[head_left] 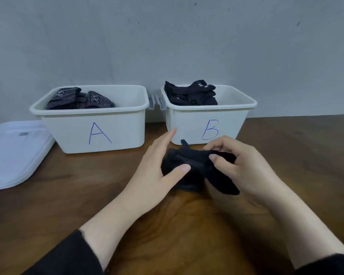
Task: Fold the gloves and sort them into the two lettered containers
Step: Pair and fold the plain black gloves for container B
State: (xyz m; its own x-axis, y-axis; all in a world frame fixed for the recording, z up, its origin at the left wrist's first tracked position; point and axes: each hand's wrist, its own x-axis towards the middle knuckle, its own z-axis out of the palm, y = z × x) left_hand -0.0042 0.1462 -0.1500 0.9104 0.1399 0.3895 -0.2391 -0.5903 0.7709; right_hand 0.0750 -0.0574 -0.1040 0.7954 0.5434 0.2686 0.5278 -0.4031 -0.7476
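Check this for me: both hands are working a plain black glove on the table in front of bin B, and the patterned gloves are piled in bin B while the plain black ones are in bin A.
The bins are swapped. The head view shows the patterned gloves in bin A and the plain black ones in bin B. The rest holds: left hand and right hand work a black glove in front of bin B.

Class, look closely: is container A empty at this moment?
No: container A already holds patterned grey gloves, piled against its left side and showing above the rim.
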